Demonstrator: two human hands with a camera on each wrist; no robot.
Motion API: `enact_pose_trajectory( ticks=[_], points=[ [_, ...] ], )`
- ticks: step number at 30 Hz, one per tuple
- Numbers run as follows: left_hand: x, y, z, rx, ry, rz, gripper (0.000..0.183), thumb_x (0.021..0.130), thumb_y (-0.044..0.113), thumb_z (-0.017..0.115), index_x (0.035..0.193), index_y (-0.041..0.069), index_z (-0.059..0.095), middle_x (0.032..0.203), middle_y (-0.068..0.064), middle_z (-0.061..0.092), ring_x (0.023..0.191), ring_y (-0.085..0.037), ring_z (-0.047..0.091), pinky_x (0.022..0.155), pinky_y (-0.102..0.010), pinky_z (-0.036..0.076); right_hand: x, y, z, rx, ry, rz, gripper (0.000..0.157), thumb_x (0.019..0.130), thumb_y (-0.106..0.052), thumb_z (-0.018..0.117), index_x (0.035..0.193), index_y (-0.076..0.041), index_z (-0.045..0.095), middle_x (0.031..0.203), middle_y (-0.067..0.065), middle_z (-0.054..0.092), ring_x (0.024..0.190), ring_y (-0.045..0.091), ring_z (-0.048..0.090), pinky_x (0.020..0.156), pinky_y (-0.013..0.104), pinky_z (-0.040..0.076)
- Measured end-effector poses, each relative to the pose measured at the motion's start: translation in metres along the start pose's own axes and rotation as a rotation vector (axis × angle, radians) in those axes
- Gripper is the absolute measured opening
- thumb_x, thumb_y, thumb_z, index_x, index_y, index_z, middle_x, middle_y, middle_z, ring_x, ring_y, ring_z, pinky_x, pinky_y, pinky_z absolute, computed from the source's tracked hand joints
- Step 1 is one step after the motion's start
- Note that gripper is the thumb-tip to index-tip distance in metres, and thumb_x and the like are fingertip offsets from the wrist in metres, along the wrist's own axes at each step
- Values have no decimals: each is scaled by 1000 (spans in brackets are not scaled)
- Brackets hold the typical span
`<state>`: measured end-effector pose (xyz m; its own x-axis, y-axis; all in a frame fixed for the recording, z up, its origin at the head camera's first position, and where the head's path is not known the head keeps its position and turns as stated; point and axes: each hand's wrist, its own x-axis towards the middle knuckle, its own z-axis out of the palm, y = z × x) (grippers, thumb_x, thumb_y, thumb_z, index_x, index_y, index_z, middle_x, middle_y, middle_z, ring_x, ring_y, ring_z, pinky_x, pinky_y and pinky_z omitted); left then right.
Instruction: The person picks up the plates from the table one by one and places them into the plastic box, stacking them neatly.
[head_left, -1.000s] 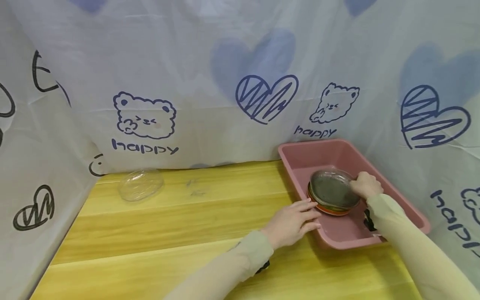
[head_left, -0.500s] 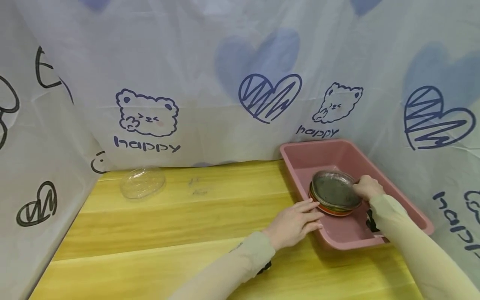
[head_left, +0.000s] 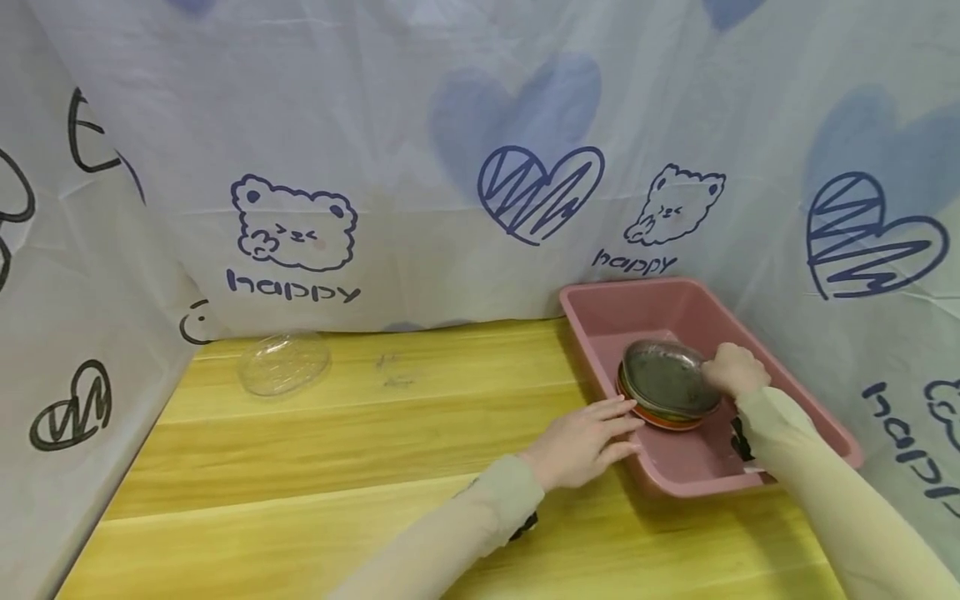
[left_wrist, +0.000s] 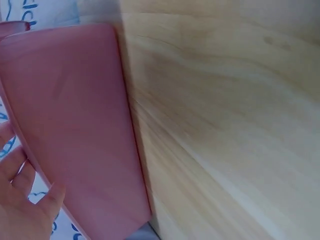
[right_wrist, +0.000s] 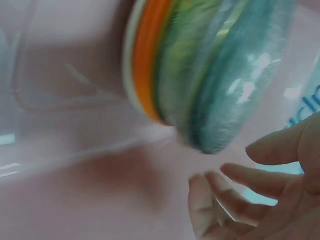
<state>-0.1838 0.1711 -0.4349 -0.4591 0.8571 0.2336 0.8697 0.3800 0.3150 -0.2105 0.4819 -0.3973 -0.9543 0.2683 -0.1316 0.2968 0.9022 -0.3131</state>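
Observation:
In the head view, a stack of round dishes [head_left: 669, 382] stands inside the pink basin [head_left: 600, 333] at the right. Its top is dark grey and glassy. The right wrist view shows orange and green layers [right_wrist: 150, 65] under a clear, shiny top dish [right_wrist: 240, 85]. My right hand [head_left: 735, 371] is at the stack's right edge; in its wrist view the fingers are loosely bent and a gap shows between them and the dishes. My left hand [head_left: 581, 446] lays its fingers over the basin's near left rim, with the basin's outer wall [left_wrist: 75, 125] beside it.
A clear round dish [head_left: 283, 364] lies at the back left of the yellow wood-grain table [head_left: 337, 467]. White printed cloth [head_left: 405, 250] hangs at the back and both sides, close to the basin's far and right edges.
The head view has shifted slightly. Both hands and the stack keep nearly the same places.

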Motion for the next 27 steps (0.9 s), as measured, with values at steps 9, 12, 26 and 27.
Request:
enact_pose_trajectory(
  ticks=[9,12,26,27],
  points=[
    [-20,-17,-17,-126,37,-144,49,111,41,31,152,20,46,163,-1,38,150,-19,39,124,-36,35,-11,-49,-1,174,265,-143,48,98,-15,37,136,7,57,117,31,67,68,29,59,52,35,43],
    [-28,-27,-25,-107,68,-168,47,111,38,33,152,18,46,161,-3,40,148,-22,41,124,-38,36,-17,-66,-3,226,298,-169,43,99,-16,41,131,3,61,118,28,68,87,35,66,66,42,51],
    [-71,-90,-66,-33,249,-362,42,109,31,45,147,13,52,154,-11,50,138,-31,53,113,-48,48,-40,-167,-12,535,320,-350,29,100,-11,50,120,0,68,109,24,73,85,19,69,69,19,54],
    [-74,-95,-69,-18,254,-379,42,109,31,45,147,14,52,153,-11,50,138,-31,53,112,-48,49,-41,-176,-11,567,305,-355,28,100,-10,50,120,1,68,110,24,72,83,14,67,68,16,54]
  ],
)
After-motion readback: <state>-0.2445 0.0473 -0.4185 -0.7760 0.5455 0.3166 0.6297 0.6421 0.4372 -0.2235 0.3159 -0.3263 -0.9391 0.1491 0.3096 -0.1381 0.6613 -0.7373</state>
